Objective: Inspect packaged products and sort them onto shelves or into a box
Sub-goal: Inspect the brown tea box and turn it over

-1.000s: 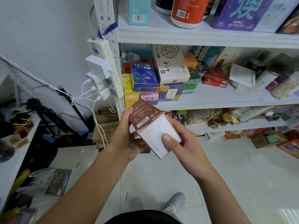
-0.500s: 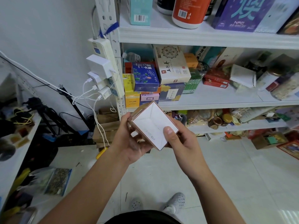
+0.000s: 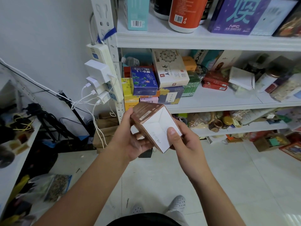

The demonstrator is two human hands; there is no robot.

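While both hands hold it at mid-height in front of the shelf unit, the brown carton (image 3: 147,114) sits tilted, with its white side facing the camera and its barcoded brown side facing up and to the left. The left hand (image 3: 130,142) grasps the carton from below and from the left, thumb hooked over the upper left edge and fingers curled beneath. The right hand (image 3: 185,144) grasps the lower right corner, its thumb pressed flat on the white side and its fingers hidden behind the carton. The carton is clear of every shelf and hangs just below the front lip of the middle shelf (image 3: 228,106). On that shelf, a blue box (image 3: 143,80) and a white box (image 3: 169,69) rest on a stack of smaller packs. The upper shelf (image 3: 195,41) carries an orange canister (image 3: 184,13) and a purple box (image 3: 236,15). A power strip (image 3: 104,70) with chargers plugged in is fixed to the left upright
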